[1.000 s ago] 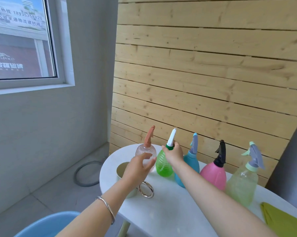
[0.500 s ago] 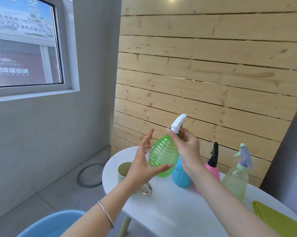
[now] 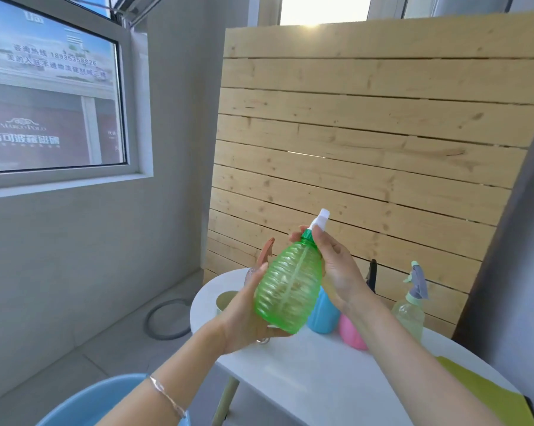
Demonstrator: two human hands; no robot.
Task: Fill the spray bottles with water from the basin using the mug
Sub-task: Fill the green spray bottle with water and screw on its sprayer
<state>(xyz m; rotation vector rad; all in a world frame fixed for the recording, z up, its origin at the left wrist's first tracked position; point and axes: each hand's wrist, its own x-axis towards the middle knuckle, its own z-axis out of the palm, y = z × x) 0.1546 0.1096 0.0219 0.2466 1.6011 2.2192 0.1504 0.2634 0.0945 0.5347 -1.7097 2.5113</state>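
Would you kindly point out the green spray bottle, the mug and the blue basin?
green spray bottle [image 3: 287, 290], head view, ribbed body.
mug [image 3: 225, 300], head view, open top beside the left hand.
blue basin [image 3: 99, 401], head view, curved wall.

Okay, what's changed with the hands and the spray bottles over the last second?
The green spray bottle was lifted off the table and now tilts in the air. The right hand kept its grip on the neck; the left hand, earlier by the clear bottle, now cups the green bottle's body. The mug, blue bottle, pink bottle and pale green bottle stayed on the table.
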